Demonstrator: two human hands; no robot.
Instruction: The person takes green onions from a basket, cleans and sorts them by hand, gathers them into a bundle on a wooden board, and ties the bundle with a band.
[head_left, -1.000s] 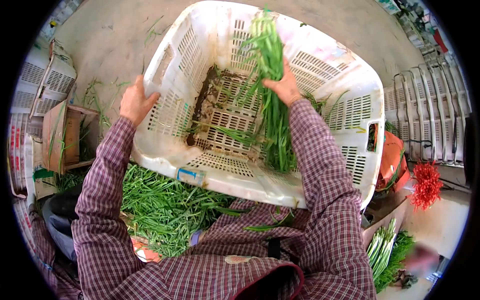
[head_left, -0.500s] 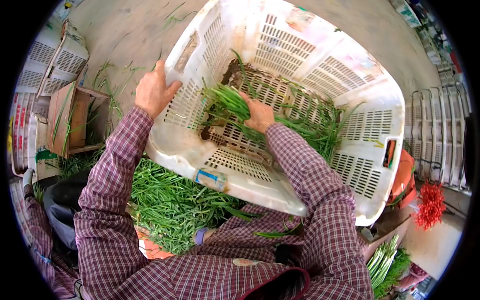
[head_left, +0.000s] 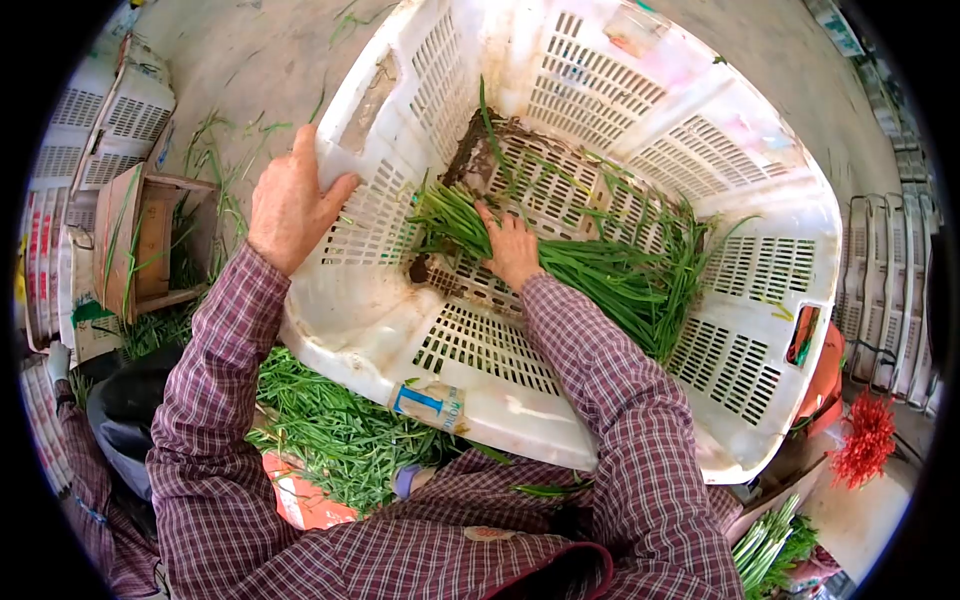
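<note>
A large white slotted crate (head_left: 370, 345), tilted, fills the middle of the view. My left hand (head_left: 293, 203) grips its left rim beside the handle hole, thumb over the edge. Inside, my right hand (head_left: 512, 246) lies on a bunch of long green stalks (head_left: 620, 283), its fingers spread over them near the cut ends. The bunch rests across the crate's bottom, with its leafy part to the right. Loose green leaves (head_left: 345, 430) are heaped below the crate's front edge.
A wooden box (head_left: 140, 240) and stacked white crates (head_left: 130, 115) stand at the left. Red ties (head_left: 865, 438) hang at the right above another bundle of stalks (head_left: 768, 540). A co-worker's sleeve (head_left: 100, 490) shows at the lower left.
The bunch that my right hand held upright has been laid down in the crate, and the fingers have spread. The crate has shifted right and toward me, with my left hand still on its rim.
</note>
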